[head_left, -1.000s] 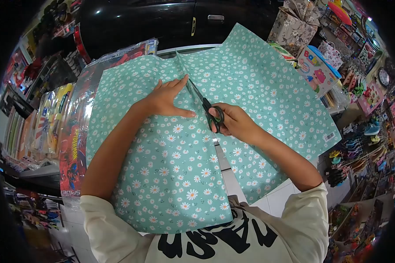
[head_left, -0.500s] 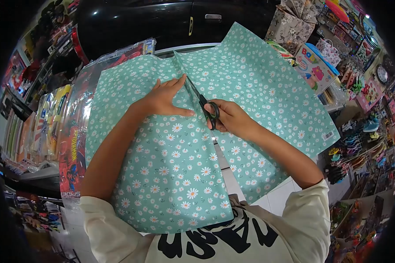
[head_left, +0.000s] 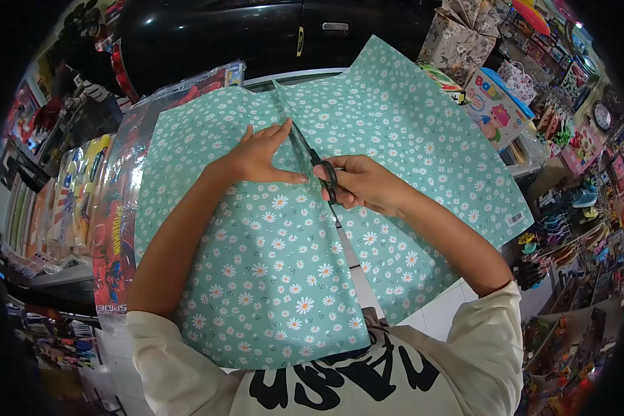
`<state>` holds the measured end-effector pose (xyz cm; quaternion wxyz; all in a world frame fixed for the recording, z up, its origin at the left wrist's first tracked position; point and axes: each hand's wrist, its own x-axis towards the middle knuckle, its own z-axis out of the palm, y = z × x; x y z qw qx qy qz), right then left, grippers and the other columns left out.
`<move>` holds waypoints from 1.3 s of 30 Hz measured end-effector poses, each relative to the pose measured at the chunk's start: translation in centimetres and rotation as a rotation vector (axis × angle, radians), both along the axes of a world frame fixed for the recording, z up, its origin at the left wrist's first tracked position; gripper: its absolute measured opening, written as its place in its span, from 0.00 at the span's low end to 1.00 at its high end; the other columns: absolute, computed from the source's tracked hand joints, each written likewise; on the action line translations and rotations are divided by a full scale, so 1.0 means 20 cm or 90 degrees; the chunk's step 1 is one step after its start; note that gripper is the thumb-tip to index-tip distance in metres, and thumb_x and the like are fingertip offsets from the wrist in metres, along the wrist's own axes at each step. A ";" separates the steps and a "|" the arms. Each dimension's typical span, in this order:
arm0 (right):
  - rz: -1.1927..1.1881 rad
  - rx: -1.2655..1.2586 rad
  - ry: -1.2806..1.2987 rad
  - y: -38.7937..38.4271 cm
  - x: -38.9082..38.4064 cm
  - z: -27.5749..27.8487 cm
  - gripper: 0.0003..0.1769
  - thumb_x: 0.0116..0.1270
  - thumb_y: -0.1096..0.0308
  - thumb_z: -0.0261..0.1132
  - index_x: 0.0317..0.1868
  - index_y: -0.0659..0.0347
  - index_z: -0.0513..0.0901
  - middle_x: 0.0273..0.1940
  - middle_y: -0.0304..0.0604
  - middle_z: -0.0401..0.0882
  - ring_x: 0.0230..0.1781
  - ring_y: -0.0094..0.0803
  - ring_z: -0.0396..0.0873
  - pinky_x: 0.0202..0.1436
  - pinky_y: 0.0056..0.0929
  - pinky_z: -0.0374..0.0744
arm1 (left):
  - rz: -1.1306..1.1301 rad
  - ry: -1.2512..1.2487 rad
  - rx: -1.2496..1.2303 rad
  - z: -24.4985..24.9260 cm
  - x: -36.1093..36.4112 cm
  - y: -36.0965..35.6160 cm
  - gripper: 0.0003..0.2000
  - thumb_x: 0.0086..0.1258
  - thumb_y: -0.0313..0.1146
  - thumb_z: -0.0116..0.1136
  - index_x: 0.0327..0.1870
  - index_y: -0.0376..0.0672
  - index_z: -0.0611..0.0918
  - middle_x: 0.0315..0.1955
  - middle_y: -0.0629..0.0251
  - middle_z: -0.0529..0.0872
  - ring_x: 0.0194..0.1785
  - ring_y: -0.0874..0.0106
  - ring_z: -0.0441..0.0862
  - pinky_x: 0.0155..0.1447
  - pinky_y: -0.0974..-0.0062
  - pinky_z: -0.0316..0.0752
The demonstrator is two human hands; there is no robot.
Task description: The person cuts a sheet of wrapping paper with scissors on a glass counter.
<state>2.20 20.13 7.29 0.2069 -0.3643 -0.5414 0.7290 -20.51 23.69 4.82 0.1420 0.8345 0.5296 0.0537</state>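
A large sheet of green wrapping paper (head_left: 270, 277) with white daisies spreads out in front of me. A long cut opens towards my body and narrows away from me. My left hand (head_left: 260, 154) rests on the part left of the cut, thumb and fingers spread, fingertips near the blades. My right hand (head_left: 360, 182) grips black-handled scissors (head_left: 314, 154), fingers in the handle loops. Their blades point away from me along the upper end of the cut, partly hidden by the paper. A barcode label (head_left: 515, 218) shows at the sheet's right corner.
Plastic-wrapped Spider-Man packaging (head_left: 114, 243) lies under the sheet's left side. Packed goods (head_left: 80, 197) stand further left. A boxed toy (head_left: 496, 104) and a floral paper bag (head_left: 460, 43) are at the back right. A black car (head_left: 243, 35) stands behind; crowded shelves line the right.
My right hand has shifted slightly left, and the scissor handles have come closer together. My left hand and the paper look almost unmoved.
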 end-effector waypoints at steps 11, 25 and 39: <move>0.061 -0.120 -0.084 0.12 0.00 0.07 0.27 0.62 0.44 0.63 0.27 0.65 0.77 0.22 0.36 0.72 0.16 0.17 0.63 0.19 0.20 0.65 | -0.001 -0.002 -0.008 0.00 0.00 -0.01 0.63 0.43 0.71 0.61 0.71 0.34 0.44 0.68 0.39 0.53 0.73 0.53 0.48 0.73 0.51 0.31; 0.038 -0.019 -0.099 0.09 0.01 0.04 0.26 0.67 0.46 0.57 0.33 0.65 0.74 0.29 0.41 0.75 0.20 0.18 0.66 0.22 0.20 0.68 | -0.021 0.042 -0.003 0.03 0.02 -0.03 0.52 0.50 0.65 0.61 0.72 0.49 0.51 0.70 0.51 0.53 0.74 0.55 0.45 0.73 0.47 0.32; 0.019 -0.015 -0.084 0.08 0.01 0.02 0.26 0.67 0.45 0.56 0.33 0.64 0.72 0.30 0.42 0.75 0.19 0.18 0.66 0.21 0.19 0.67 | -0.009 0.051 -0.007 0.03 0.02 -0.03 0.51 0.49 0.66 0.61 0.72 0.53 0.53 0.70 0.52 0.52 0.74 0.57 0.43 0.73 0.47 0.31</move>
